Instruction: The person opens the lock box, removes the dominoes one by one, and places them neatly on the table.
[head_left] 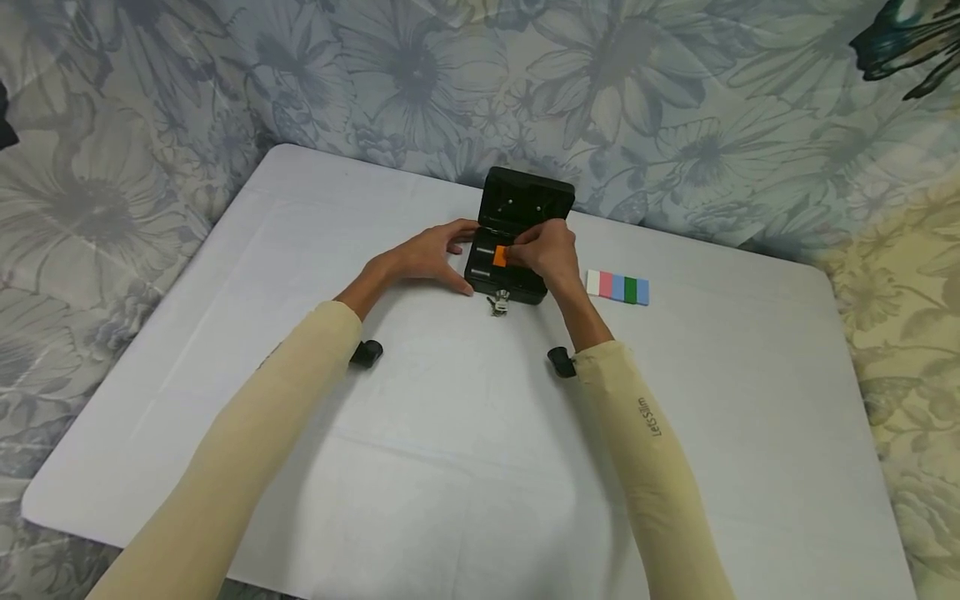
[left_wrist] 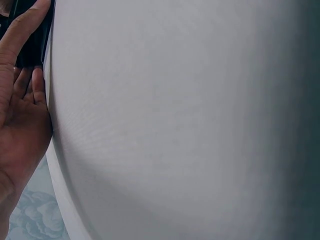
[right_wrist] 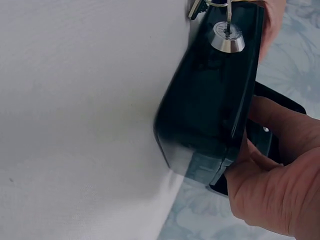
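Note:
A small black lock box stands with its lid raised, a bunch of keys hanging from the lock on its front. My right hand reaches into it, thumb and fingers pinching a flat orange rectangular piece. In the right wrist view the box wall hides the fingertips. At the box's left side is my left hand, thumb extended at the front corner and the other fingers stretched toward the back corner. That hand's palm faces the box in the left wrist view.
Right of the box, flat pieces in white, pink, blue and green lie side by side on the white table. Dark wrist devices show under both forearms. A flower-patterned cloth rises behind the table.

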